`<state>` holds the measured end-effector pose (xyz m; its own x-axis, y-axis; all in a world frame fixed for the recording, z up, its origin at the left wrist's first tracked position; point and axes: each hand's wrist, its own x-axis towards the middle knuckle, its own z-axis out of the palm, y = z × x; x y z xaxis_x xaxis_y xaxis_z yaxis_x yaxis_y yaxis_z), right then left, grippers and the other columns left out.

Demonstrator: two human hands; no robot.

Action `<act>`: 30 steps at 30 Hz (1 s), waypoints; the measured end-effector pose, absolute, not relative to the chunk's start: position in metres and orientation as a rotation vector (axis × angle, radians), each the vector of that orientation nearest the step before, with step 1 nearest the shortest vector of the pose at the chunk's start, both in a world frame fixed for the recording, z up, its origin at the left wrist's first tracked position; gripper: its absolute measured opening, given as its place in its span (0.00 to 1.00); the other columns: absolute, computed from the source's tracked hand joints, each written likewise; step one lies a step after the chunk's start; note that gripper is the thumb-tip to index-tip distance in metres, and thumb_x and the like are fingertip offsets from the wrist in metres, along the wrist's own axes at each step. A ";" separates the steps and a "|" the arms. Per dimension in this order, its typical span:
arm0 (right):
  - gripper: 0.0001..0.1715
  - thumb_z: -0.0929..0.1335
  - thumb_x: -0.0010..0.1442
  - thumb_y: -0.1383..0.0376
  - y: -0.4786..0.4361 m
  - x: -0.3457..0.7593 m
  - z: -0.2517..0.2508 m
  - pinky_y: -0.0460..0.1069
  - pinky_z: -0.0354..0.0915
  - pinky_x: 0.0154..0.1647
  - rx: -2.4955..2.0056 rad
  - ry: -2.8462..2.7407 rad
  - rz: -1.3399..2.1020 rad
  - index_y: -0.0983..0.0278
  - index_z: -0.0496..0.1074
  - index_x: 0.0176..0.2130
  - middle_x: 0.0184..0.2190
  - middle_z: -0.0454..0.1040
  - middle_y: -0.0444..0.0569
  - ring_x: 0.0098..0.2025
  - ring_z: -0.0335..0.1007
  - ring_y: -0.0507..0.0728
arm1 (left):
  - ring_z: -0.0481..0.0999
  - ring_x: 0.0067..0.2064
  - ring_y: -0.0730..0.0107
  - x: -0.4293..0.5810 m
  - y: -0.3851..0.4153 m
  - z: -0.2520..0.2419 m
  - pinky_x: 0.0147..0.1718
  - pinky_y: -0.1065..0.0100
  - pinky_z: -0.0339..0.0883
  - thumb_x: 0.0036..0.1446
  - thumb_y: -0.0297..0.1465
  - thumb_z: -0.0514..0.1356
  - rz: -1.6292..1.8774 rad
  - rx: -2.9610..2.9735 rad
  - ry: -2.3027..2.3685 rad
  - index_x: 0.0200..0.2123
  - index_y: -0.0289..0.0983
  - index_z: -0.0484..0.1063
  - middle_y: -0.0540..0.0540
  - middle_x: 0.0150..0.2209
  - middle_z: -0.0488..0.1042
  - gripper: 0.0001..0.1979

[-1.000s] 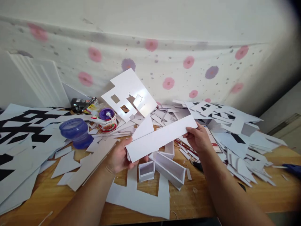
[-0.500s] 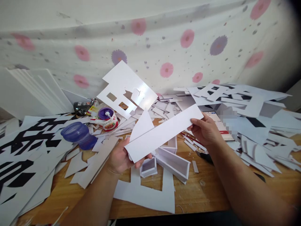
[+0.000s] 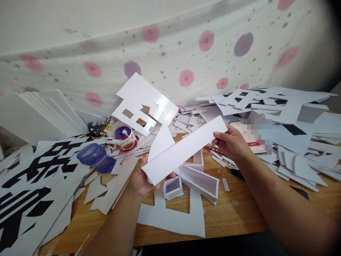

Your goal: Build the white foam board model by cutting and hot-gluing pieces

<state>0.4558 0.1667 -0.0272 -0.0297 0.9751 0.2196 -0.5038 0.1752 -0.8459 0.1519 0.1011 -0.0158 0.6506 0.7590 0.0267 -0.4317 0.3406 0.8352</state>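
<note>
A long white strip (image 3: pixel 186 151) slants up to the right between my hands. My left hand (image 3: pixel 142 177) holds its lower end, along with a white piece with a curved edge (image 3: pixel 163 140) behind it. The thumb and fingers of my right hand (image 3: pixel 230 142) pinch the strip's upper right end. Below the strip, a long white open box form (image 3: pixel 201 181) and a small white open box (image 3: pixel 172 187) rest on a flat white cut-out shape (image 3: pixel 173 220).
A blue translucent cup (image 3: pixel 97 158) and a tub with a purple lid (image 3: pixel 125 138) stand left. Sheets with black shapes (image 3: pixel 34 188) cover the far left. A phone (image 3: pixel 250 137) lies right, near white scraps (image 3: pixel 295 163). A cut-out sheet (image 3: pixel 146 103) leans behind.
The view has shifted slightly, so the table objects appear a little further right. Both hands keep their hold on the strip, which is at nearly the same slant.
</note>
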 end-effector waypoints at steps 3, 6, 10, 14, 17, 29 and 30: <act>0.13 0.75 0.46 0.70 0.167 0.455 -0.028 0.42 0.68 0.22 -0.628 -0.973 1.328 0.64 0.74 0.35 0.25 0.74 0.41 0.20 0.68 0.47 | 0.74 0.21 0.70 0.151 0.102 -0.016 0.15 0.76 0.62 0.53 0.51 0.59 0.810 0.934 0.397 0.52 0.34 0.72 0.34 0.38 0.80 0.31; 0.14 0.76 0.46 0.70 0.168 0.456 -0.029 0.43 0.68 0.23 -0.631 -0.969 1.333 0.64 0.73 0.35 0.25 0.74 0.41 0.21 0.68 0.47 | 0.78 0.25 0.64 0.150 0.102 -0.015 0.15 0.76 0.63 0.52 0.49 0.60 0.811 0.931 0.413 0.50 0.33 0.73 0.35 0.38 0.80 0.29; 0.13 0.76 0.46 0.69 0.167 0.454 -0.030 0.43 0.68 0.24 -0.640 -0.960 1.349 0.63 0.73 0.34 0.23 0.74 0.40 0.21 0.68 0.48 | 0.76 0.22 0.66 0.148 0.101 -0.015 0.15 0.74 0.65 0.52 0.46 0.61 0.813 0.933 0.435 0.49 0.34 0.74 0.35 0.39 0.80 0.27; 0.15 0.76 0.46 0.68 0.166 0.452 -0.029 0.45 0.69 0.24 -0.646 -0.956 1.387 0.64 0.73 0.35 0.22 0.73 0.41 0.20 0.68 0.49 | 0.75 0.19 0.67 0.145 0.099 -0.013 0.15 0.73 0.66 0.51 0.45 0.62 0.834 0.968 0.470 0.47 0.32 0.76 0.35 0.34 0.81 0.26; 0.13 0.75 0.46 0.68 0.167 0.453 -0.028 0.45 0.68 0.23 -0.634 -0.927 1.398 0.65 0.72 0.34 0.20 0.73 0.42 0.20 0.68 0.49 | 0.78 0.23 0.59 0.142 0.102 -0.011 0.15 0.70 0.67 0.54 0.43 0.60 0.834 0.927 0.598 0.49 0.30 0.74 0.33 0.35 0.80 0.25; 0.14 0.75 0.46 0.67 0.178 0.456 -0.033 0.44 0.66 0.19 -0.601 -0.679 1.383 0.63 0.66 0.29 0.21 0.73 0.40 0.17 0.67 0.49 | 0.75 0.32 0.75 0.133 0.123 -0.006 0.29 0.73 0.70 0.51 0.40 0.66 1.723 1.121 1.253 0.59 0.45 0.64 0.43 0.58 0.68 0.32; 0.14 0.75 0.46 0.67 0.177 0.453 -0.033 0.45 0.66 0.19 -0.596 -0.690 1.406 0.63 0.67 0.30 0.21 0.74 0.40 0.17 0.68 0.49 | 0.74 0.31 0.76 0.133 0.122 -0.007 0.30 0.74 0.69 0.51 0.40 0.66 1.758 1.147 1.246 0.57 0.43 0.67 0.44 0.53 0.73 0.30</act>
